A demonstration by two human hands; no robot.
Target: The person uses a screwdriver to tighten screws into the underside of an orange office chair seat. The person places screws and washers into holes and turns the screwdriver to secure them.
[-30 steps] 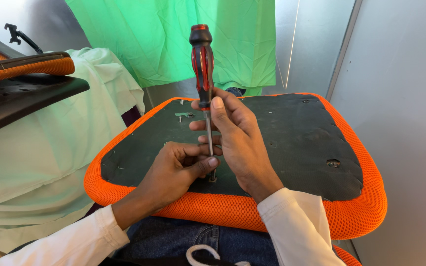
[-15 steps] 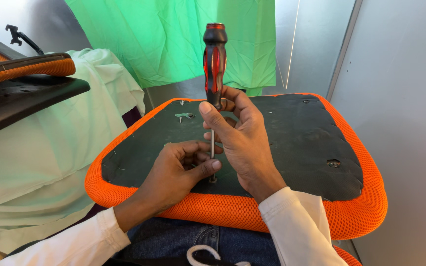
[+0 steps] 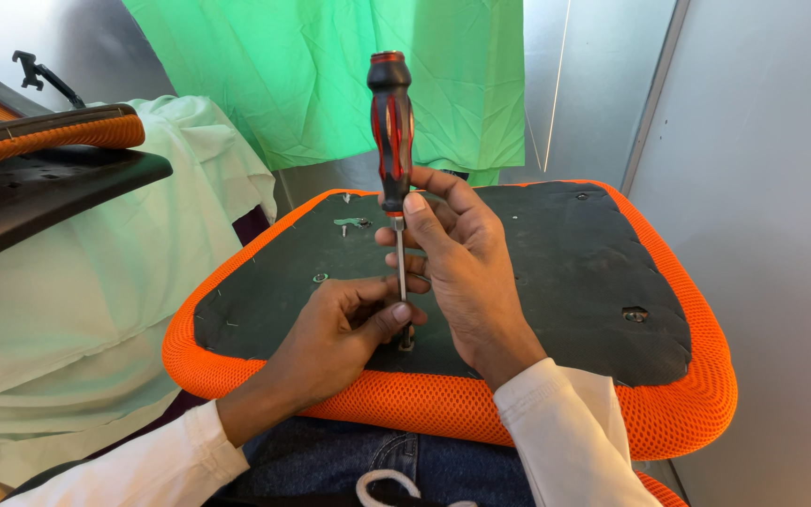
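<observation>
On a person's lap, an upturned seat cushion (image 3: 556,282) with a black underside and orange mesh edge lies flat as a screw (image 3: 406,342) near its front edge is worked with a screwdriver (image 3: 392,131). The right hand (image 3: 462,272) is closed around the lower end of the red-and-black handle, thumb pressed against it, holding the tool upright with its thin shaft running straight down to the screw. The left hand (image 3: 344,329) rests on the black board, its thumb and fingertips pinched together around the shaft just above the tip, steadying it. The step in hand appears to be seating the tip in the screw head and turning; that calls for keeping the shaft vertical and pressing down so the tip does not slip. A second seat part (image 3: 39,178) sits on pale cloth (image 3: 96,300) at left, before a green sheet (image 3: 312,75).
</observation>
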